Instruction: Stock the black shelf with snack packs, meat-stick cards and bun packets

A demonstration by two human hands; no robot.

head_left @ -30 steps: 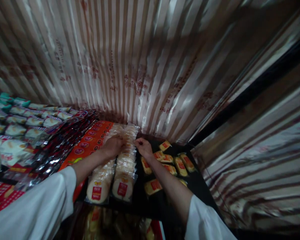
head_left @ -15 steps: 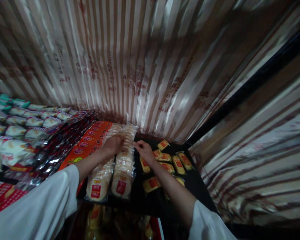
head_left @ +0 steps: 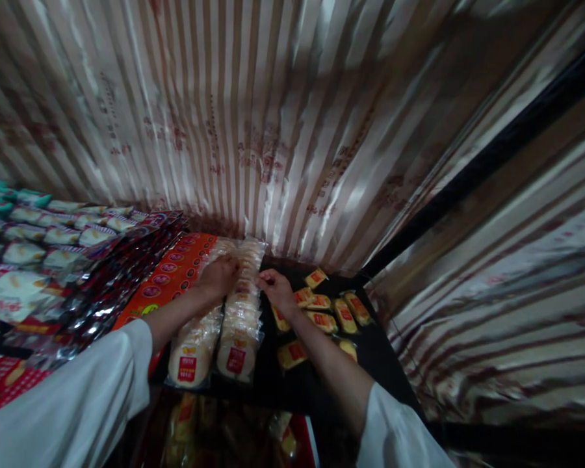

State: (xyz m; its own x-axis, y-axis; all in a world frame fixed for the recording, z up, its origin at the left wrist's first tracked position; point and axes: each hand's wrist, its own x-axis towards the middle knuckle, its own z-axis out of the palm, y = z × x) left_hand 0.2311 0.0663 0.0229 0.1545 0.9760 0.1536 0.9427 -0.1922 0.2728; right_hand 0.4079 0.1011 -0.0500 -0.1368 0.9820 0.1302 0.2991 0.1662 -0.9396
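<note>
Two rows of round flat cakes in clear wrappers stand on a black surface, the left row [head_left: 190,357] and the right row [head_left: 237,348], overlapping one another, with red labels on the front ones. My left hand [head_left: 219,276] reaches over the left row, its fingers closed at the left wrapper edge of a cake far back in the right row. On the other side my right hand [head_left: 277,291] has its fingers pinched at that row's right wrapper edge. The fingertips are small and dark. Under my right forearm lie several small yellow wrapped cakes [head_left: 345,315].
An orange printed sheet [head_left: 168,270] and dark shiny packets [head_left: 121,279] lie left, then rows of white packets [head_left: 24,253]. Below, a red box [head_left: 305,435] holds more wrapped cakes. A striped curtain [head_left: 253,117] hangs behind, and a black post [head_left: 448,182] slants at right.
The view has shifted slightly, so things sit a little further left and up. Both hands stay at the back part of the right row, with hardly any movement.
</note>
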